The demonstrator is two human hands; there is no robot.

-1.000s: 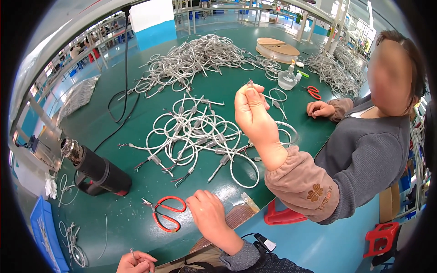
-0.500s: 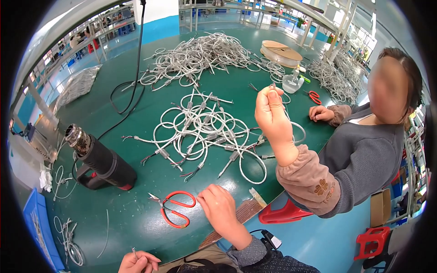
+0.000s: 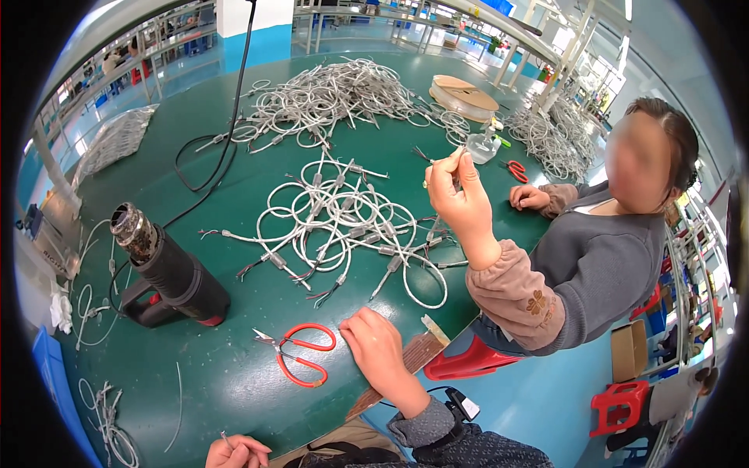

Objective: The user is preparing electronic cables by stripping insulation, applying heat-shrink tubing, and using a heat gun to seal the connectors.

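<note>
My left hand [image 3: 237, 452] is at the lower edge of the picture, its fingers closed around a thin grey stub [image 3: 225, 437] that pokes up between them. On the table near its front edge rests my right hand [image 3: 376, 349], fingers curled together; whatever may be under them is hidden. Just left of it lie red-handled scissors [image 3: 303, 355] with blades slightly apart, touching neither hand. Beyond the scissors spreads a loose pile of white looped cables [image 3: 343, 222] with grey sleeves and bare coloured wire ends.
A black heat gun [image 3: 172, 269] stands at left. A co-worker's raised hand [image 3: 462, 204] pinches something small above the table's right side. Behind are a larger cable heap [image 3: 335, 97], a spool [image 3: 464, 93], a clear bottle [image 3: 484, 146] and another red-handled tool [image 3: 516, 171].
The whole view has shifted slightly, moving the scene left. The co-worker's raised hand has turned a little. My two hands and the scissors keep almost the same places.
</note>
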